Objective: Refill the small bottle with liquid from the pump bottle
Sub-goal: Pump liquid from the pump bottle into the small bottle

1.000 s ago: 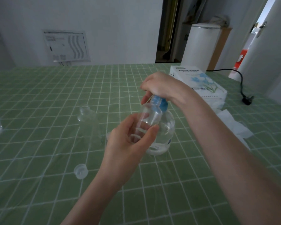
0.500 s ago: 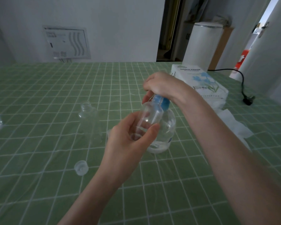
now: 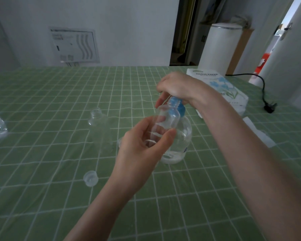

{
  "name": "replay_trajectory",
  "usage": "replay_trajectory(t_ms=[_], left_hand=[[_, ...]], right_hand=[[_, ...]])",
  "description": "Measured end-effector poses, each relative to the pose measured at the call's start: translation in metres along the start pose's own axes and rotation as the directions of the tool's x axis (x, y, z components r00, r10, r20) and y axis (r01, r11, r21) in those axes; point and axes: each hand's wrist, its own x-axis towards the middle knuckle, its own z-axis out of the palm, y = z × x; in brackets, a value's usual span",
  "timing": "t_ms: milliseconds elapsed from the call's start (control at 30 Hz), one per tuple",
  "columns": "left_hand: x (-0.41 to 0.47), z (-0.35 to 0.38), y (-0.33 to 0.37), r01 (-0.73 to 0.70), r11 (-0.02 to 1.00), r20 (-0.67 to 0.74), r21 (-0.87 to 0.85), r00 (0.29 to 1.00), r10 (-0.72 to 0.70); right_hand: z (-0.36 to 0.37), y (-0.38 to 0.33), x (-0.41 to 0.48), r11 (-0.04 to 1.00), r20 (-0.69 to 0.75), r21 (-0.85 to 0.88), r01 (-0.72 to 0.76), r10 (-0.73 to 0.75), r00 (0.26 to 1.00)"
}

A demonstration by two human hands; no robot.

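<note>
Left grip (image 3: 139, 150) pinches the small bottle (image 3: 165, 122) btwn thumb & fingers, tilted w/ its mouth up by the blue pump head (image 3: 177, 103), to catch each squirt, I reckon. My right grip (image 3: 175, 86) curls over the top of the pump bottle (image 3: 185, 134), just behind the left grip; it stands on the bench (image 3: 42, 197) so I can press down.
</note>
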Motion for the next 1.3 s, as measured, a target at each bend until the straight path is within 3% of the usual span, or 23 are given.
replay_trajectory(t_ms=[233,467,833,1133,1300], left_hand=[[-0.001,-0.002,-0.008,-0.001,0.999,0.004,0.05,1.0,0.001],[0.002,-0.001,-0.006,-0.018,0.999,-0.002,0.036,1.0,0.018],[0.0,-0.002,-0.008,-0.039,0.997,0.021,0.072,0.999,0.037],[0.002,-0.002,-0.005,-0.026,0.998,0.001,0.056,1.0,0.026],[0.002,-0.002,-0.006,-0.031,0.998,-0.002,0.057,1.0,0.031]], right_hand=[[0.006,0.005,0.0,1.0,0.02,0.021,-0.021,0.021,1.0],[-0.003,-0.003,-0.001,0.999,-0.025,-0.01,0.052,-0.052,0.998],[0.005,0.003,-0.002,1.0,0.024,0.01,-0.006,0.005,1.0],[-0.002,-0.003,-0.003,0.998,-0.048,-0.023,0.062,-0.063,0.997],[0.002,-0.002,-0.001,0.999,0.004,-0.033,0.034,-0.033,0.999]])
